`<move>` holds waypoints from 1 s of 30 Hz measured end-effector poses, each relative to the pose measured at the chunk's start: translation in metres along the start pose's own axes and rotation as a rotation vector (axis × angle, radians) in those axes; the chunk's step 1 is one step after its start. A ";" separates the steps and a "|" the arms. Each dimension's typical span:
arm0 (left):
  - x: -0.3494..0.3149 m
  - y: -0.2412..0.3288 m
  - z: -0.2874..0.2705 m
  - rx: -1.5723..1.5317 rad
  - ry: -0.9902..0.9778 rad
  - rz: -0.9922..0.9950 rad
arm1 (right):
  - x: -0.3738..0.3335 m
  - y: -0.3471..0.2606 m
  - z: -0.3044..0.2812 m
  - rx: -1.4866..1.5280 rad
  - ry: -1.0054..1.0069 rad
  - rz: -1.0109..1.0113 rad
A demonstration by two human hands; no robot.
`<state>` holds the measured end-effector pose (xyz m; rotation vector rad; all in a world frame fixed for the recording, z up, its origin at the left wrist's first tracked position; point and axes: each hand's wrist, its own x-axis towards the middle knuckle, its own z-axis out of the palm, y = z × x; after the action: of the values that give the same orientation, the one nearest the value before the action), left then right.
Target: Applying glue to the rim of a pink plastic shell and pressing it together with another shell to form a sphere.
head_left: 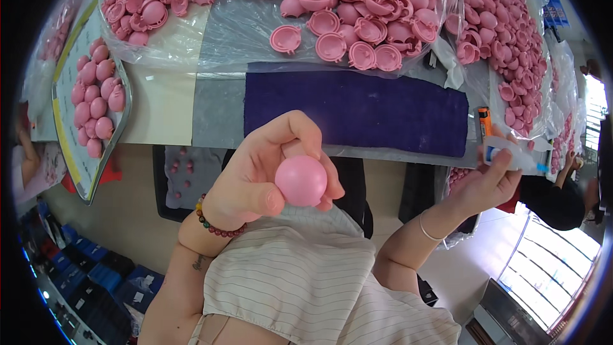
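While most of the pink plastic half-shells (357, 25) lie loose in heaps on clear plastic sheeting across the far side of the counter (166, 112), only one smooth, round pink plastic ball (301, 181) is in hand in the head view, so I judge the work to be far from finished: many open halves are left. A tilted tray (96, 99) at the left carries a small batch of closed pink pieces, which look like finished ones. The left hand (265, 169) is curled closed around the ball, thumb below and fingers wrapped over the top and far side, holding it up above the lap, nearer than the dark purple cloth mat (357, 112). The right hand (488, 182) is off to the right by the counter's edge, pinched shut on a small white squeeze bottle with a blue cap (514, 155). An orange lighter (484, 119) lies just beyond it.
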<state>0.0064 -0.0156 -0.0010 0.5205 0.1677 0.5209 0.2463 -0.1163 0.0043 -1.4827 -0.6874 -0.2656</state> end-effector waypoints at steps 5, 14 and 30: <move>-0.010 0.013 -0.010 0.400 -0.050 0.242 | -0.027 -0.005 0.014 0.088 -0.297 0.031; -0.058 0.135 -0.062 2.221 1.032 0.773 | -0.019 -0.006 -0.022 0.085 -0.220 0.030; 0.043 0.045 -0.017 2.143 0.226 0.553 | -0.046 -0.026 -0.010 0.166 -0.370 0.109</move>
<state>0.0186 0.0474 0.0065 2.6487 0.8260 0.7922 0.1983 -0.1395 -0.0001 -1.4169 -0.8967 0.1516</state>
